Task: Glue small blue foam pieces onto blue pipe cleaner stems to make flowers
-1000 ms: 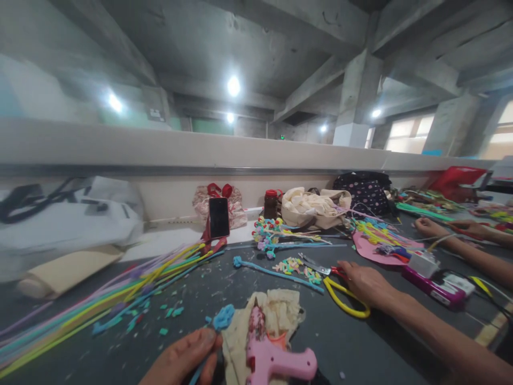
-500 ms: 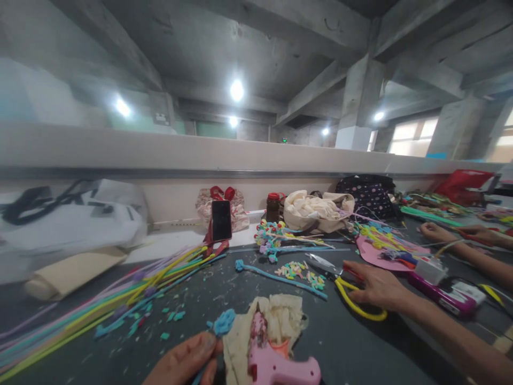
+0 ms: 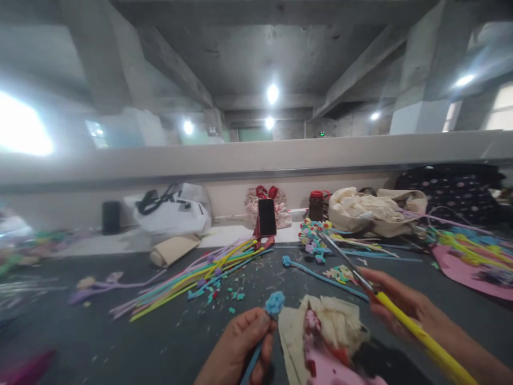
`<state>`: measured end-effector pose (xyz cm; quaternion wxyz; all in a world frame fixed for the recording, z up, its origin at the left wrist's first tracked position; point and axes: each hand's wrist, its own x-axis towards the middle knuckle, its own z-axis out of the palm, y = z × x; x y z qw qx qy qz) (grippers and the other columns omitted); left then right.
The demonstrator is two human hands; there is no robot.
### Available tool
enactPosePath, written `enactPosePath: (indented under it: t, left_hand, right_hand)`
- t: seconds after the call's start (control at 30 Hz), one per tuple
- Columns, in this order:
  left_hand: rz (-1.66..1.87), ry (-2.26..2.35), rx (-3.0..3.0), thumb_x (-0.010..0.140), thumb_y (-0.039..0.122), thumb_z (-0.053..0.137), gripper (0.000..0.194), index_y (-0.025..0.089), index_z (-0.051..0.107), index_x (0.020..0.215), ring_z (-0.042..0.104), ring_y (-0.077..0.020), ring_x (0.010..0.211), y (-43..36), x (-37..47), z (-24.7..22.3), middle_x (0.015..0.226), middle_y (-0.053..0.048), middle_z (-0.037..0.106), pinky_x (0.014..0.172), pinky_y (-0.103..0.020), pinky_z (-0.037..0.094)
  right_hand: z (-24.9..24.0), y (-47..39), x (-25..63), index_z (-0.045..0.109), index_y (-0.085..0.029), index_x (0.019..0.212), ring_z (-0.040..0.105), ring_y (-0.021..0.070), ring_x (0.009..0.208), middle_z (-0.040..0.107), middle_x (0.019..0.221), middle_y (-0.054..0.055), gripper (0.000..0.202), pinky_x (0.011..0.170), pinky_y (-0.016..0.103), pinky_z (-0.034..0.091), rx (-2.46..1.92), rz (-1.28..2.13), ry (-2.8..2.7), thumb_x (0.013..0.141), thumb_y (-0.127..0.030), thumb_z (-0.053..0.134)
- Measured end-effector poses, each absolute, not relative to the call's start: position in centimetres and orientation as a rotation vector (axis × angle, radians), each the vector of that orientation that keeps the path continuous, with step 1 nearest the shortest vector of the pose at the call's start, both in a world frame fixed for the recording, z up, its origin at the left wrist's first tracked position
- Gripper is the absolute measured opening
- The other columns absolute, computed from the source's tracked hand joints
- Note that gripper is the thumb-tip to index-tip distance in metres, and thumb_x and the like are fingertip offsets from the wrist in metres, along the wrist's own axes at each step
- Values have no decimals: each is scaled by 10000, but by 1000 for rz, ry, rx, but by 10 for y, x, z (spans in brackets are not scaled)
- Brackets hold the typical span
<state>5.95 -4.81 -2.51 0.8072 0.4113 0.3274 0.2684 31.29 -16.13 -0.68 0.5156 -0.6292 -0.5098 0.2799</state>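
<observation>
On my feed, the thumb and forefinger of the left hand (image 3: pixel 240 345) pinch a thin blue stem (image 3: pixel 250 366) just beneath its knobbly blue flower head (image 3: pixel 274 303), which stands clear above the fingertips. The other fingers curl around the stem lower down. This hand reaches in from the bottom edge, back of the hand toward the left, stem slanting down to the bottom of my view.

The right hand (image 3: pixel 417 299) is wrapped around scissors (image 3: pixel 395 313), its fingers folded about them near the pivot; I cannot see every fingertip. The blades point up and to the left, almost edge-on, so I cannot tell whether they are parted. A yellow handle runs down to the right across the hand, and the forearm comes in from the lower right.

Between the hands, a pink glue gun (image 3: pixel 326 369) lies on a crumpled cream cloth (image 3: pixel 292 331), nozzle pointing away. Beyond it on the dark table (image 3: pixel 140 342) rests a second blue-tipped stem (image 3: pixel 328 278), with small pastel clippings (image 3: pixel 342 274) near it. Farther back are a cluster of multicoloured flowers (image 3: pixel 315 240), a propped phone (image 3: pixel 266 217) and a red-lidded bottle (image 3: pixel 316 206). To the left, a bundle of coloured stems (image 3: pixel 192 280) lies slantwise.
</observation>
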Motion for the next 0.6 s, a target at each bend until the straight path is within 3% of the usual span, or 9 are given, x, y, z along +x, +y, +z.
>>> enactPosePath:
  t: [0.13,0.37,0.6]
  left_hand:
    - [565,647,886,613,437,659,320,142,537,635,337,-14,282,-41,59,-33,381,57,481,316,-108,194]
    - [569,593,947,619,457,649,334,141,540,620,328,-4,301,-30,55,-42,366,53,475,353,-106,199]
    - [518,628,1080,574,501,661,406,131,510,503,312,-17,353,-28,56,-45,366,39,459,389,-132,212]
  right_hand:
    - [-6,-129,285,460,-319,1185,536,106,575,566,753,-7,656,492,174,460,-1136,1002,-1175,587,-493,664]
    - [-1,-117,268,405,-338,1198,585,160,771,605,856,-16,595,662,220,485,-1380,866,-1597,655,-257,636]
    - [6,-133,273,456,-317,1128,580,175,915,593,1051,-5,527,782,228,469,-1560,426,-1962,640,-333,656]
